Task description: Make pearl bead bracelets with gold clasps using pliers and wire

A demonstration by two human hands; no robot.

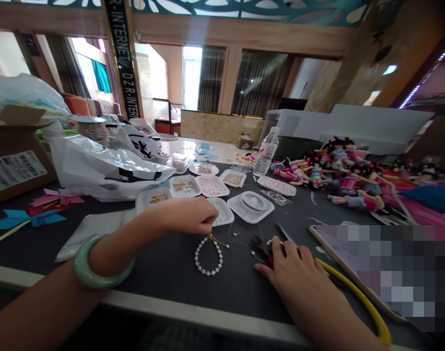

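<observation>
My left hand [193, 215], with a green bangle [104, 263] on its wrist, is closed and pinches the clasp end of a beaded bracelet [208, 271]. The bracelet hangs as a loop of pearly beads, a short gold chain beside it. To the right, my right hand [293, 265] lies palm down with fingers spread a little over dark-jawed pliers [263, 246]. A yellow curved handle [354, 287] shows beside that hand. Whether the fingers grip the pliers is hidden. A loose bead [236, 234] lies on the dark table [164, 278] between the hands.
Behind the hands stand trays of gold beads [183, 186] and pink beads [212, 186], plus a spool [254, 201] on a tray. A bottle [266, 152] stands behind. Knitted dolls [339, 170] and a phone [383, 273] are right; plastic bags [105, 165] and a box [17, 161] left.
</observation>
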